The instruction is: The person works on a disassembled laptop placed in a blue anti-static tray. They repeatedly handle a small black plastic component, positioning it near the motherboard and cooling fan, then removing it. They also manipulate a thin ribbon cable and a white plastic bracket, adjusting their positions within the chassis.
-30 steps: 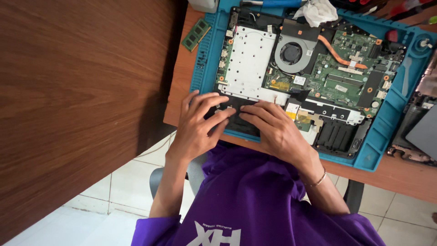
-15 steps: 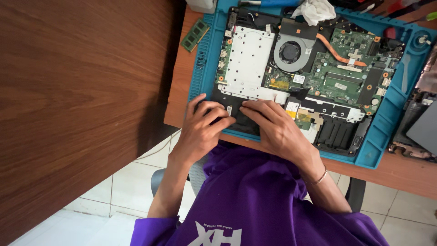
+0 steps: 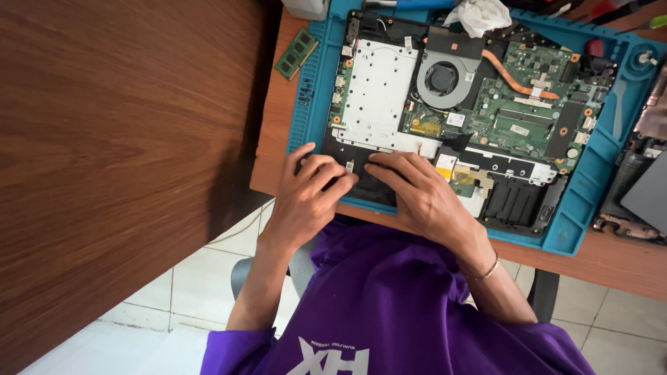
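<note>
An opened laptop (image 3: 379, 90) lies on a blue work mat (image 3: 590, 201), showing a silver plate, a round fan (image 3: 442, 78) and a green circuit board (image 3: 528, 118). My left hand (image 3: 309, 198) and my right hand (image 3: 424, 198) rest side by side on a black panel (image 3: 372, 184) at the laptop's near edge. The fingers of both hands are bent and press down on it, with the fingertips almost meeting. The panel is mostly hidden under my hands.
A green memory stick (image 3: 297, 53) lies on the wooden desk (image 3: 274, 139) left of the mat. A crumpled white cloth (image 3: 479, 15) sits at the laptop's far edge. A dark wood surface (image 3: 118, 153) fills the left. More laptop parts (image 3: 643, 201) lie at the right edge.
My left hand's fingers have curled tighter and drawn closer to the right hand on the black panel. The view has shifted slightly.
</note>
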